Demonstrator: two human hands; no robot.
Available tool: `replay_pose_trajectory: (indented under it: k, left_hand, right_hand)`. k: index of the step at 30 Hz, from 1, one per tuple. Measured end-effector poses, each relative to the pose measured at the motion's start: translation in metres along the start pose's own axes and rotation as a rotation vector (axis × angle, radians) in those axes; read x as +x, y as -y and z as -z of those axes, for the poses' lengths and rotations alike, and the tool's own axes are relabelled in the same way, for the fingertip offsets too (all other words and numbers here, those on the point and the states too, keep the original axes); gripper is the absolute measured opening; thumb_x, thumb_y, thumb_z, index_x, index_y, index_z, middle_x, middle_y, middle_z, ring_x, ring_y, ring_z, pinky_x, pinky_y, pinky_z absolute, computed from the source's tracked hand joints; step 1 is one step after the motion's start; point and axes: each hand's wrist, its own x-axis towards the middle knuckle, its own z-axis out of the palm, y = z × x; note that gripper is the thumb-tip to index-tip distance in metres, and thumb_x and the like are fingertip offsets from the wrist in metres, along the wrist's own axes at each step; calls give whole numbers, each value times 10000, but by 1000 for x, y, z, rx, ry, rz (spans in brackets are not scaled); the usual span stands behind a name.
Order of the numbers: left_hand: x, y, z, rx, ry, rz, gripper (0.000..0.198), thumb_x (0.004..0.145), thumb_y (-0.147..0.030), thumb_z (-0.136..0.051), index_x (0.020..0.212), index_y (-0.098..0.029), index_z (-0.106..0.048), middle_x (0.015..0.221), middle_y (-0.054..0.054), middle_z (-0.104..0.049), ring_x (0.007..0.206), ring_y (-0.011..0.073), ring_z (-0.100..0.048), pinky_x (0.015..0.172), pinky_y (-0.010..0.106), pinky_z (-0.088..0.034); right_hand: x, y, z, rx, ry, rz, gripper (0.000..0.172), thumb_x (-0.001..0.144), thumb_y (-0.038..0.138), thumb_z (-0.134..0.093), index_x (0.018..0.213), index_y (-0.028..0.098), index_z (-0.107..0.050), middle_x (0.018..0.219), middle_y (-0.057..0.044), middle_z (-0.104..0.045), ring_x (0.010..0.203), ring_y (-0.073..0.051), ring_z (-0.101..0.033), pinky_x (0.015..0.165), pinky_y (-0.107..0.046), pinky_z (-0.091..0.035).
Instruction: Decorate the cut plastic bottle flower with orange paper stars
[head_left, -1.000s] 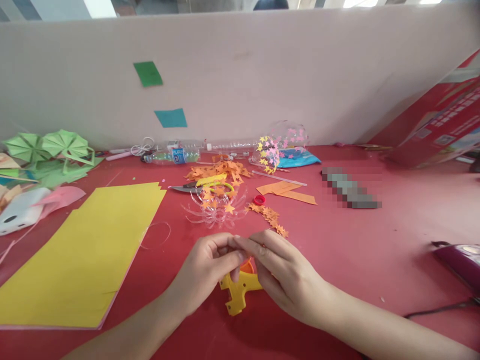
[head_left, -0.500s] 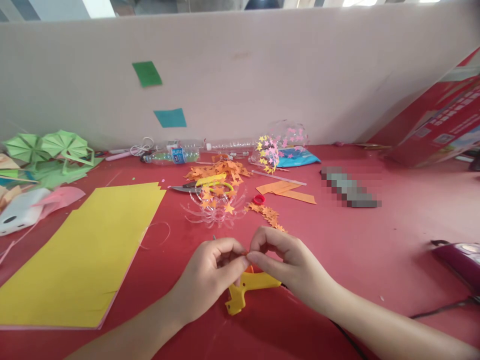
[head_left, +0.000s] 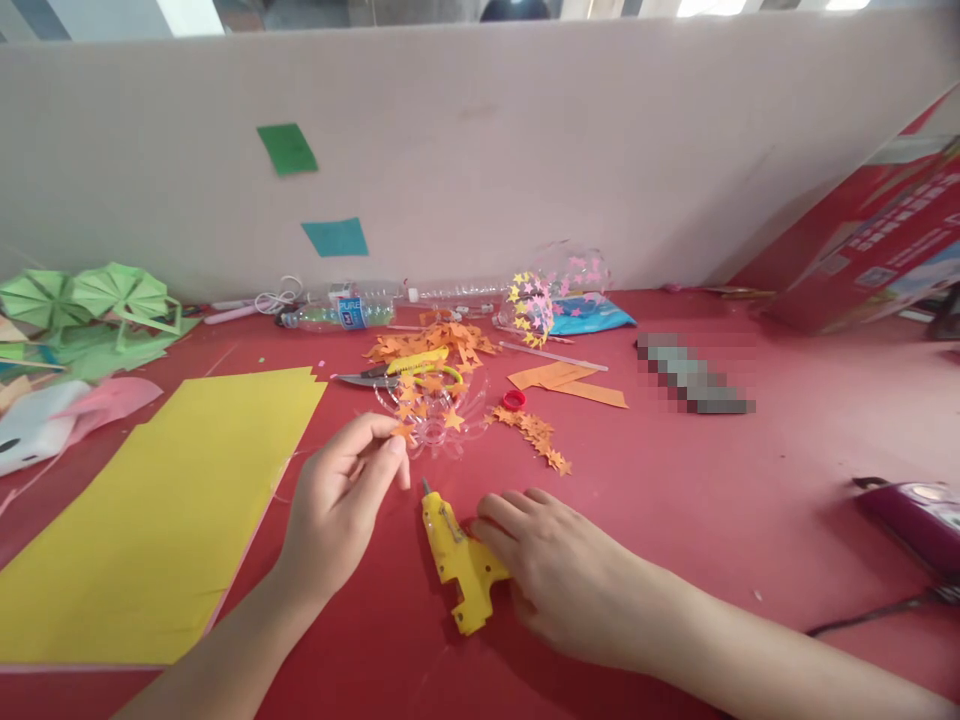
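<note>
Pinched between the thumb and fingers of my left hand (head_left: 345, 490) is a small orange paper star (head_left: 403, 432), just left of a clear cut-bottle flower (head_left: 435, 430) with orange stars on its strips. A yellow glue gun (head_left: 457, 560) lies on the red table, nozzle pointing away. My right hand (head_left: 536, 560) is on the gun's handle, fingers curled over it from the right; the fingertips are partly hidden. Loose orange stars (head_left: 536, 432) lie in a trail beside a red bottle cap (head_left: 514, 400).
Yellow paper sheets (head_left: 172, 500) cover the left of the red table (head_left: 675, 500). Behind the flower are scissors (head_left: 367, 380), an orange star pile (head_left: 442, 343) and a plastic bottle (head_left: 341, 308). A purple device (head_left: 915, 515) with a cord lies right.
The hands have parted. My left hand has moved left and forward with the star; my right hand has lowered onto the glue gun's handle, and more of the gun shows.
</note>
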Motion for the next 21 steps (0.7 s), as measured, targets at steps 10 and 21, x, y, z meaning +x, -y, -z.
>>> replay_pose_trajectory:
  k: [10,21]
  left_hand:
    - [6,1,3,46,-93,13,201,891,-302,-503,720,-204,-537,569,-51,-535,515,84,-474,504,193,-388]
    - [-1,0,-10,25,80,90,250,902,-352,-465,706,-202,-503,573,-48,-493,553,99,-475,546,217,-386]
  right_hand:
    - [-8,-13,8,355,-466,73,207,779,164,-537,983,133,-524,940,-95,-523,722,-164,-506,606,-281,-457]
    - [-10,-16,4,368,-635,99,223,902,396,-514,820,191,-487,758,-41,-530,676,-162,-490,605,-292,-431]
